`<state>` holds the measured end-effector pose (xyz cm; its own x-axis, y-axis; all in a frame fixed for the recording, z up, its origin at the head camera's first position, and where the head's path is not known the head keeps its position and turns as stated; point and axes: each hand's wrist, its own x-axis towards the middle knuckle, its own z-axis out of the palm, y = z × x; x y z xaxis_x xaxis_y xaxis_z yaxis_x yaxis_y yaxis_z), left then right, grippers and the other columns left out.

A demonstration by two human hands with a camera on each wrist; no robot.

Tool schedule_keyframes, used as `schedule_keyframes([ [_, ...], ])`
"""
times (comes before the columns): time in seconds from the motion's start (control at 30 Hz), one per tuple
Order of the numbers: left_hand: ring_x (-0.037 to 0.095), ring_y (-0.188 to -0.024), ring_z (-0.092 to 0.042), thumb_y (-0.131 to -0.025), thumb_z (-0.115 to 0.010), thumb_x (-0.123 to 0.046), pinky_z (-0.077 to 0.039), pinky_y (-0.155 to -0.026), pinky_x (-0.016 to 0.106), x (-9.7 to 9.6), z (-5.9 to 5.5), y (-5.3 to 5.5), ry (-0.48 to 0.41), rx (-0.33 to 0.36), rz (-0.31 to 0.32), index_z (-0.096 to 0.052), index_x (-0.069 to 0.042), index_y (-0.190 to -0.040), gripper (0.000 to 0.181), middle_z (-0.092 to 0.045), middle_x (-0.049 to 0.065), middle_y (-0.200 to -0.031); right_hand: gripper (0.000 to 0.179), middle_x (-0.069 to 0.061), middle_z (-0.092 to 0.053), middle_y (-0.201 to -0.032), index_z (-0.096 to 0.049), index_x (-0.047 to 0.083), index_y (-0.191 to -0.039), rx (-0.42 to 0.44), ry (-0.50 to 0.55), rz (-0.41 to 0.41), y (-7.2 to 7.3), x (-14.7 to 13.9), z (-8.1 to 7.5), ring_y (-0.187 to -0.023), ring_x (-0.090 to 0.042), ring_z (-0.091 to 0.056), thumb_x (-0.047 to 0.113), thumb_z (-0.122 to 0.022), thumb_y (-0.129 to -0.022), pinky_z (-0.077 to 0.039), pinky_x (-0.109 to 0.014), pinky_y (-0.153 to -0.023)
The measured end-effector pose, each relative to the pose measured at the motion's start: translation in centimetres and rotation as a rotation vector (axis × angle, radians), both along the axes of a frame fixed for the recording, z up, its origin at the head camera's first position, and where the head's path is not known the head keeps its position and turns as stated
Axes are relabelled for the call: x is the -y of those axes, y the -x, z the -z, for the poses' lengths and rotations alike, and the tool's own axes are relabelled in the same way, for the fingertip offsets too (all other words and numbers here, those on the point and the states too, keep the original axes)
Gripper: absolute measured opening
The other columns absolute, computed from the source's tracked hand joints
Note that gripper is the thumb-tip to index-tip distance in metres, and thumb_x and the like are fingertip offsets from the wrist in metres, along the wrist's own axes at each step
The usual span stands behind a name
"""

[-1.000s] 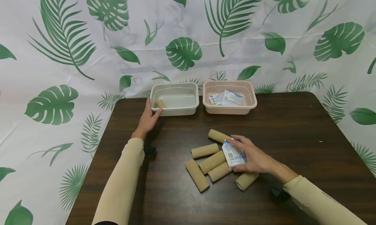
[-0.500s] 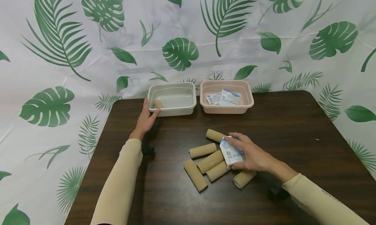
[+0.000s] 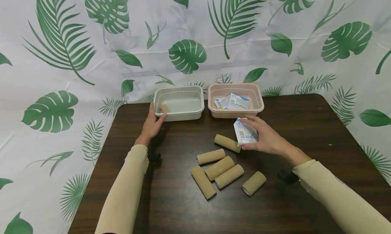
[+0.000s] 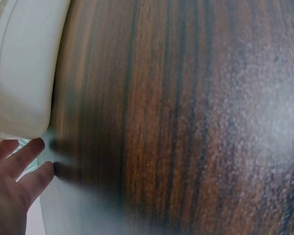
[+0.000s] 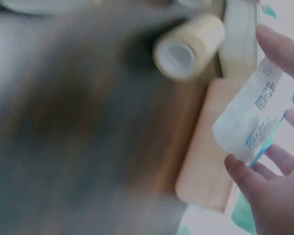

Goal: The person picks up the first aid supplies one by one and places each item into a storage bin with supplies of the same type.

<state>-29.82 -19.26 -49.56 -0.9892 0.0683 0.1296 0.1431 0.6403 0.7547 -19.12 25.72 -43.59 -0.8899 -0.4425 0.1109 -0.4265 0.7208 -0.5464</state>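
**White packet just in front of the pink box, in the right hand**

The white packet [image 3: 245, 132] is in the right hand [image 3: 268, 137], pinched between the thumb on the near side and the fingers on the far side. It looks about as wide as it is tall, so its long way is hard to tell. It leans at a slant and seems to be up off the desk [image 3: 171, 200].

The pink box [image 3: 235, 114] is straight ahead of the packet, a little to the left. They are near each other, but whether they touch cannot be told. More white packets [image 3: 239, 101] lie in that box.

The right hand is much nearer to the pink box than the left hand [image 3: 151, 123] is. The left hand is well apart, far to the left. Its fingers and thumb spread around the near left corner of the gray box [image 3: 183, 116], and it does not curl tight. One small tube [image 3: 165, 108] lies in there.

Six brown tubes [image 3: 219, 168] lie on the desk. The end of the farthest one is just beside the packet's bottom edge.
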Motion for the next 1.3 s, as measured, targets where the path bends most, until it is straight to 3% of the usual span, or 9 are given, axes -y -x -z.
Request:
schedule_keyframes([
  [0.23,0.033,-0.146,-0.02,-0.1,-0.05,-0.047,-0.02,-0.113,0.052,0.0,-0.1,-0.2,-0.003,0.009,-0.003,0.007,-0.015,-0.158,0.087,-0.011,0.015,-0.162,0.093,-0.022,-0.026,-0.155,-0.042,0.01,-0.149,-0.039,-0.059,0.087,3.8,-0.6,-1.8,-0.138,-0.047,-0.028,0.041,-0.087,-0.073,-0.032,-0.063,-0.099],
  [0.53,0.033,-0.145,-0.022,-0.1,-0.051,-0.047,-0.02,-0.113,0.052,-0.2,-0.2,-0.2,0.001,0.005,-0.009,0.005,-0.013,-0.158,0.087,-0.013,0.015,-0.162,0.088,-0.021,-0.018,-0.159,-0.043,0.009,-0.148,-0.031,-0.08,0.229,7.7,-1.1,-1.9,-0.142,-0.045,-0.019,0.039,-0.084,-0.077,-0.024,-0.065,-0.106],
  [0.9,0.033,-0.145,-0.021,-0.1,-0.05,-0.049,-0.02,-0.113,0.052,-0.2,-0.2,0.0,0.011,0.011,-0.006,0.006,-0.014,-0.158,0.088,-0.012,0.015,-0.162,0.087,-0.017,-0.015,-0.161,-0.043,0.007,-0.149,-0.068,-0.031,0.293,9.3,-0.5,-1.5,-0.145,-0.04,-0.015,0.036,-0.084,-0.078,-0.023,-0.062,-0.108],
  [1.13,0.032,-0.145,-0.021,-0.101,-0.051,-0.045,-0.02,-0.114,0.051,-0.2,-0.1,0.1,0.002,-0.004,0.01,0.006,-0.012,-0.158,0.087,-0.011,0.015,-0.162,0.088,-0.008,0.002,-0.164,-0.033,0.012,-0.154,-0.058,-0.001,0.302,9.7,-0.2,-0.7,-0.149,-0.033,0.001,0.037,-0.079,-0.084,-0.02,-0.062,-0.109],
  [1.3,0.034,-0.145,-0.022,-0.1,-0.05,-0.046,-0.02,-0.113,0.052,-0.1,-0.1,0.2,0.002,-0.007,0.009,0.006,-0.013,-0.158,0.087,-0.012,0.016,-0.162,0.073,-0.009,0.002,-0.164,-0.038,0.008,-0.152,-0.018,-0.054,0.287,9.6,-0.5,0.2,-0.147,-0.038,-0.008,0.034,-0.07,-0.092,-0.02,-0.061,-0.109],
])
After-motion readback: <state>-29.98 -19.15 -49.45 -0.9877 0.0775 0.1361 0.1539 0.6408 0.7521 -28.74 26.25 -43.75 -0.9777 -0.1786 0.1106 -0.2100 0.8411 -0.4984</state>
